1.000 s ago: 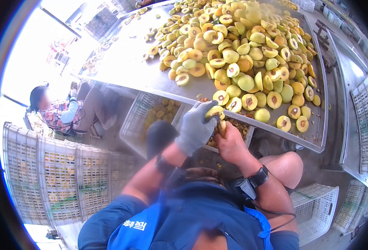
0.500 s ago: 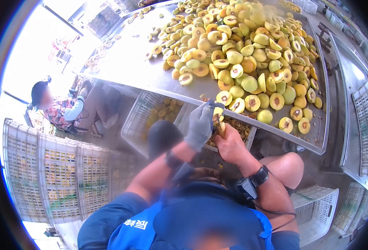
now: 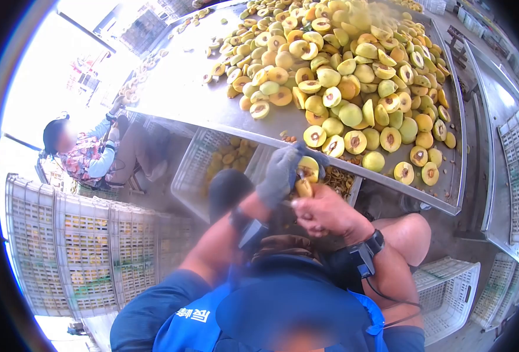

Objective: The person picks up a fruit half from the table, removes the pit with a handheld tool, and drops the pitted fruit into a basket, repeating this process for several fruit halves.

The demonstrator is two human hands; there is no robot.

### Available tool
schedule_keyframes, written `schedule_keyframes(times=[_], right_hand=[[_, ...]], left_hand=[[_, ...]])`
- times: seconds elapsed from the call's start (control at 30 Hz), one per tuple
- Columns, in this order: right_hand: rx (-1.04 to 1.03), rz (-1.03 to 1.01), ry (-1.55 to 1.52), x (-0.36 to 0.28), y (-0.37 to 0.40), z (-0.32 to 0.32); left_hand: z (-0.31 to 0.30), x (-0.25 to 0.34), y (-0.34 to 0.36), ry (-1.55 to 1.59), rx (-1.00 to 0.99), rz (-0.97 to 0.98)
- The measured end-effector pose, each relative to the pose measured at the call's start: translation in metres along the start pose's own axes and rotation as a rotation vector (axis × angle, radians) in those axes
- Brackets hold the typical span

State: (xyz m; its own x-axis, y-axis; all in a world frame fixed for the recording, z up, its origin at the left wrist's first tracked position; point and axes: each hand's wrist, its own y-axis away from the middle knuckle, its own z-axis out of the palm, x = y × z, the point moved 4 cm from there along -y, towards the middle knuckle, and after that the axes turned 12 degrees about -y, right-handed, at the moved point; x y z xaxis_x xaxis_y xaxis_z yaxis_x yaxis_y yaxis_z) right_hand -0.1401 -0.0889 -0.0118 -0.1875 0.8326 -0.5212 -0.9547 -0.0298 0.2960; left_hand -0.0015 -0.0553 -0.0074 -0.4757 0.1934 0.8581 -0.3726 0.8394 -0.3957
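Note:
My left hand (image 3: 280, 171), in a grey glove with dark blue at the fingers, is closed around a yellow peach half (image 3: 308, 168), cut side up. Bare and curled into a fist, my right hand (image 3: 332, 212) is just below it. A tan-yellow piece (image 3: 303, 188) shows between the peach half and my right thumb. What my right fingers grip is mostly hidden, and I cannot tell its kind. Both hands are over the near edge of a metal table (image 3: 236, 120), above a crate of brown pits and scraps (image 3: 339, 180). Halved peaches (image 3: 353, 114) lie heaped on the table.
A white crate (image 3: 198, 144) with peach halves stands under the table edge. Stacked crates (image 3: 83, 246) fill the left side, and another white crate (image 3: 447, 293) is at lower right. A co-worker (image 3: 83, 149) sits at far left. The metal table's raised rim (image 3: 409, 196) runs before me.
My right hand has drawn down and turned, its fingers now curled below the fruit. The peach half in my left hand shows its cut face more. The co-worker's arm has reached up to the table.

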Motion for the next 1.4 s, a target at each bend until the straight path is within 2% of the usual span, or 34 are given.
schedule_keyframes(times=[0.13, 0.23, 0.3, 0.37, 0.47, 0.53, 0.57, 0.63, 0.67, 0.7, 0.77, 0.83, 0.9, 1.0, 1.07, 1.1, 1.13, 1.23, 1.4], right_hand=[[-0.034, -0.017, 0.054, 0.007, 0.001, 0.001], [-0.012, -0.016, 0.127, 0.010, -0.001, -0.005], [0.026, -0.024, 0.120, 0.012, 0.000, -0.003], [0.095, -0.043, 0.130, 0.014, 0.000, -0.005], [0.195, -0.080, 0.142, 0.015, -0.003, -0.010], [0.201, -0.077, 0.114, 0.015, -0.002, -0.012], [0.201, -0.093, 0.116, 0.015, -0.003, -0.013], [0.197, -0.118, 0.126, 0.016, -0.005, -0.012], [0.204, -0.134, 0.162, 0.017, -0.007, -0.014], [0.214, -0.150, 0.186, 0.016, -0.009, -0.014], [0.237, -0.168, 0.235, 0.019, -0.011, -0.015], [0.231, -0.278, 0.328, 0.018, -0.016, -0.018], [0.244, -0.354, 0.397, 0.016, -0.018, -0.022], [0.289, -0.428, 0.457, 0.016, -0.020, -0.031], [0.326, -0.502, 0.495, 0.022, -0.024, -0.041], [0.353, -0.463, 0.500, 0.019, -0.023, -0.043], [0.379, -0.423, 0.506, 0.016, -0.022, -0.045], [0.422, -0.382, 0.539, 0.001, -0.018, -0.040], [0.505, -0.465, 0.602, -0.014, -0.011, -0.034]], left_hand=[[-0.004, -0.004, 0.006, -0.044, 0.018, -0.032], [-0.013, -0.001, 0.000, 0.242, 0.120, -0.258], [-0.026, -0.005, -0.001, 0.282, 0.186, -0.386], [-0.062, -0.019, 0.002, 0.063, 0.211, -0.436], [-0.135, -0.053, 0.018, -0.269, 0.342, -0.336], [-0.185, -0.062, 0.029, -0.481, 0.381, -0.450], [-0.200, -0.059, 0.028, -0.552, 0.394, -0.571], [-0.207, -0.049, 0.018, -1.079, 0.328, -0.410], [-0.205, -0.044, 0.013, -1.338, 0.292, -0.319], [-0.199, -0.050, 0.006, -1.158, 0.295, -0.345], [-0.150, -0.040, -0.017, -0.791, 0.294, -0.402], [-0.097, -0.037, -0.041, -0.814, 0.139, -0.286], [-0.053, -0.050, -0.063, -0.690, -0.114, -0.314], [-0.006, -0.065, -0.083, -0.847, -0.401, -0.371], [0.005, -0.075, -0.079, -0.866, -0.335, -0.268], [0.010, -0.078, -0.080, -0.873, -0.292, -0.201], [0.012, -0.071, -0.081, -0.826, -0.349, -0.320], [0.011, -0.065, -0.088, -0.882, -0.516, -0.313], [-0.004, -0.060, -0.080, -0.739, -0.239, -0.355]])
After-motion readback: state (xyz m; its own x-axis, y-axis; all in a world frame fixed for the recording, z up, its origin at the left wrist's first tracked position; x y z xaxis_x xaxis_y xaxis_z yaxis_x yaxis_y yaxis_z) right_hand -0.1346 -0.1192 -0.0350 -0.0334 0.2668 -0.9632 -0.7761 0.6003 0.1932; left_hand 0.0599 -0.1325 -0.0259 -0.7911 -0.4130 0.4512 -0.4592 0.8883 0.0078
